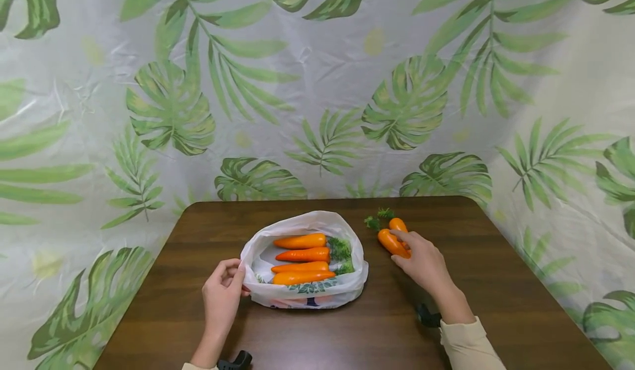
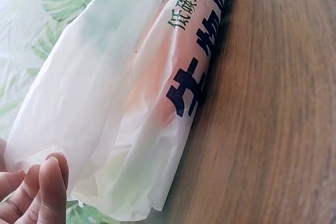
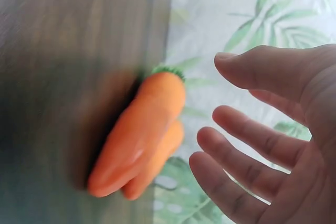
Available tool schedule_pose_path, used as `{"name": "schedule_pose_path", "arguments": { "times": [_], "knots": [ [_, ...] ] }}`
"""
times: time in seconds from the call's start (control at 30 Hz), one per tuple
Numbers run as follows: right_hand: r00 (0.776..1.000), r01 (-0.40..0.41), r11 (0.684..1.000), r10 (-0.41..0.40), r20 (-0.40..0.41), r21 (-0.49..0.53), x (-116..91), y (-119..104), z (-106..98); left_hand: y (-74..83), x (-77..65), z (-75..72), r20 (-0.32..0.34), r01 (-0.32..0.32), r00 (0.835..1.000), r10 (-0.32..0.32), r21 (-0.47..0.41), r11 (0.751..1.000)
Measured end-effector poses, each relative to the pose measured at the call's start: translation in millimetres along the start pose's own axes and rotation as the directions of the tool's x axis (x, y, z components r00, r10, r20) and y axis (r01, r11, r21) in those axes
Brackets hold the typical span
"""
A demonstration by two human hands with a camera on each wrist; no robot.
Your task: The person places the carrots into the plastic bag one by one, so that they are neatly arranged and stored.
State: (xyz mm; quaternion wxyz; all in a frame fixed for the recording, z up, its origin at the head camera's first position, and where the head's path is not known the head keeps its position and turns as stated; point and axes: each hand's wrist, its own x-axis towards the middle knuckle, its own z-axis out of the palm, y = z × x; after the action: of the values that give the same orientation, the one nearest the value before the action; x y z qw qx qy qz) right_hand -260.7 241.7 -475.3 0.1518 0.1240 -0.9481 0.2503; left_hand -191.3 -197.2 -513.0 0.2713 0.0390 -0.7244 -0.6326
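Observation:
A white plastic bag (image 1: 349, 294) lies on the table with its mouth spread. Several orange carrots (image 1: 302, 255) with green tops lie side by side inside. At the bag's left edge my left hand (image 1: 222, 295) pinches the plastic; the left wrist view shows thumb and fingers on the thin film (image 2: 89, 108). To the right of the bag, two more carrots lie close together, the nearer carrot (image 1: 390, 243) and the farther carrot (image 1: 398, 225). Over them reaches my right hand (image 1: 426, 262). In the right wrist view its thumb and fingers (image 3: 247, 174) are spread, apart from the carrots.
Everything lies on a dark brown wooden table (image 1: 317, 337) with rounded far corners. A leaf-patterned curtain (image 1: 322, 83) hangs behind and beside it. Black bands (image 1: 238, 360) sit at both wrists.

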Motion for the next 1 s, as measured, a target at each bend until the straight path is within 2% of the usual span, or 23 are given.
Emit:
{"name": "schedule_pose_path", "arguments": {
  "times": [0.23, 0.43, 1.0],
  "knots": [
    [0.999, -0.039, 0.999, 0.039, -0.032, -0.027, -2, 16, 4, 3.8, 3.2, 1.5, 0.008, -0.007, 1.0, 0.007, 0.011, 1.0],
    [0.999, -0.051, 0.997, 0.05, -0.01, -0.05, -4, 23, 9, 4.5, 1.3, 1.5, 0.0, -0.01, 1.0, 0.01, 0.03, 0.999],
    [0.995, -0.083, 0.996, 0.085, 0.055, -0.027, -7, 23, 25, 1.0, -1.5, 0.4, -0.005, 0.0, 1.0, 0.0, 0.025, 1.0]
  ]
}}
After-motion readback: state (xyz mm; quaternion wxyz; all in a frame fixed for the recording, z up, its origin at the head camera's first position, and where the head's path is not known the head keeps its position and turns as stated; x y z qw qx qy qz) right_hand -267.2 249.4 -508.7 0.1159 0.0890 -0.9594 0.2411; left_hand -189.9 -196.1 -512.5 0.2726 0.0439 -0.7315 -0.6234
